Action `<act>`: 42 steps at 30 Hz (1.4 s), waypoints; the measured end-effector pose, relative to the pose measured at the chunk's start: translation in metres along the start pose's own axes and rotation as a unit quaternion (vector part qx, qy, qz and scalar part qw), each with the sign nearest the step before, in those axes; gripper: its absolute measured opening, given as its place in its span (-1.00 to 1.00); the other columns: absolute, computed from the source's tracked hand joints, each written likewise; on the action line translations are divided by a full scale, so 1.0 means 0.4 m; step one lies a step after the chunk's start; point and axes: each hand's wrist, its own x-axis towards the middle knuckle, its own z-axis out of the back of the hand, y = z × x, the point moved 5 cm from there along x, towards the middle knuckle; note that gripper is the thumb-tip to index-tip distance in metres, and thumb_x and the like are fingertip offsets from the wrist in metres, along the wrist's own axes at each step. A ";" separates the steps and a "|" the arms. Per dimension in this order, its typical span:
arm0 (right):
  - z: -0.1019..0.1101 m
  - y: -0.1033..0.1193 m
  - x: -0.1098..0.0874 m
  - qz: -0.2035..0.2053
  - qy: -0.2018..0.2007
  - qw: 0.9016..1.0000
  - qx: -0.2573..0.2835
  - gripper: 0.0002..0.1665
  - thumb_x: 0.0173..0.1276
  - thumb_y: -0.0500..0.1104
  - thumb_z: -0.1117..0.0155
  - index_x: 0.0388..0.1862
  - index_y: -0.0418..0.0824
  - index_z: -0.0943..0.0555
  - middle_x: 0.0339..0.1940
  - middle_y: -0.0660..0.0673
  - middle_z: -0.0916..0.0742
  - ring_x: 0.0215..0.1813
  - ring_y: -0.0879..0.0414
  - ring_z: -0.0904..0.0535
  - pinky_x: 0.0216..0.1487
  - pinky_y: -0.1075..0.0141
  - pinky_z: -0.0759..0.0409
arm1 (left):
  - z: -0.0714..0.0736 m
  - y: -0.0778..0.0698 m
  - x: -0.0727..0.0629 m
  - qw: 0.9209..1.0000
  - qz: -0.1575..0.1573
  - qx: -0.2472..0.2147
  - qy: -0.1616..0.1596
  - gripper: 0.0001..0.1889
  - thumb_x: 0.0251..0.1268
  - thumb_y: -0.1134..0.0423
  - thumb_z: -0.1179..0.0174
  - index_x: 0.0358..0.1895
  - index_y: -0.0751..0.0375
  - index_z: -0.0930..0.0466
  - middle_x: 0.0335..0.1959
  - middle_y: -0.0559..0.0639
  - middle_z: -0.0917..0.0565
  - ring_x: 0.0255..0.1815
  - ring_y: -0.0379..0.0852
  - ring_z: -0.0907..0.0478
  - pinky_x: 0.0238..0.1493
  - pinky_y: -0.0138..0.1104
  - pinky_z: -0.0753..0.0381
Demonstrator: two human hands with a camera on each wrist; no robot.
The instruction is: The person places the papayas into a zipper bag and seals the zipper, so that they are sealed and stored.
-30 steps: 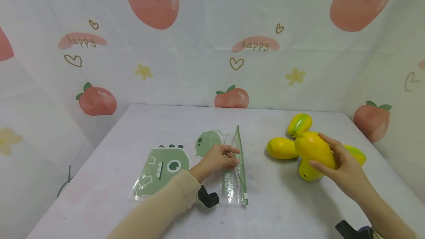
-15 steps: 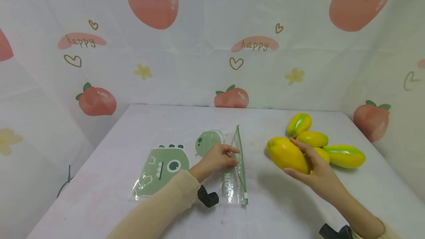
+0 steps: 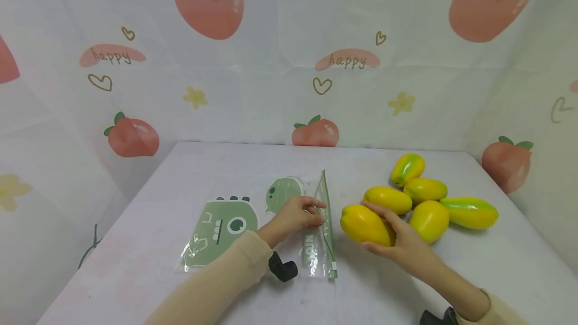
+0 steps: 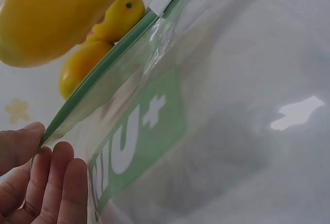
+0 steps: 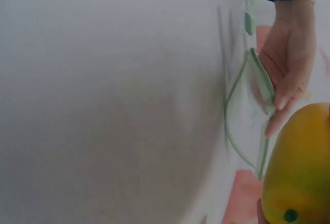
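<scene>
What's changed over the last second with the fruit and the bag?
The right hand has carried the yellow fruit leftward and nearer the head camera, from over the other five fruits toward the plastic bag. Nothing was newly grasped or let go. The left hand still pinches the bag's green edge; the bag and the other five fruits stayed put.

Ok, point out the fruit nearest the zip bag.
The yellow fruit held in the right hand; the other five rest on the table, farther from the bag.
</scene>
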 end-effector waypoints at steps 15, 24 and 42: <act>-0.055 -0.002 0.027 0.000 0.036 0.999 0.003 -0.09 0.12 0.09 -0.47 0.40 -0.13 -0.32 0.39 -0.24 -0.46 0.36 -0.25 -0.37 0.28 -0.24 -0.32 | 0.001 0.000 -0.006 1.000 -0.009 0.013 -0.001 -0.66 0.10 0.39 -0.37 0.00 0.27 -0.66 -0.47 -0.02 -0.55 -0.47 -0.15 -0.61 -0.25 -0.33 -0.69; -0.080 -0.011 0.044 -0.018 0.059 0.998 0.008 -0.07 0.10 0.06 -0.50 0.39 -0.20 -0.34 0.37 -0.30 -0.46 0.32 -0.26 -0.41 0.29 -0.24 -0.30 | 0.002 -0.002 -0.007 1.000 -0.004 0.021 -0.001 -0.66 0.10 0.38 -0.37 0.00 0.26 -0.66 -0.46 -0.02 -0.55 -0.48 -0.14 -0.60 -0.26 -0.34 -0.69; -0.095 -0.005 0.060 -0.025 0.082 0.996 -0.010 -0.07 0.08 0.05 -0.52 0.39 -0.17 -0.34 0.34 -0.26 -0.50 0.26 -0.18 -0.46 0.27 -0.22 -0.35 | 0.003 -0.010 -0.004 1.000 -0.001 0.028 0.005 -0.65 0.10 0.38 -0.37 0.02 0.25 -0.65 -0.42 0.02 -0.57 -0.44 -0.14 -0.62 -0.25 -0.32 -0.70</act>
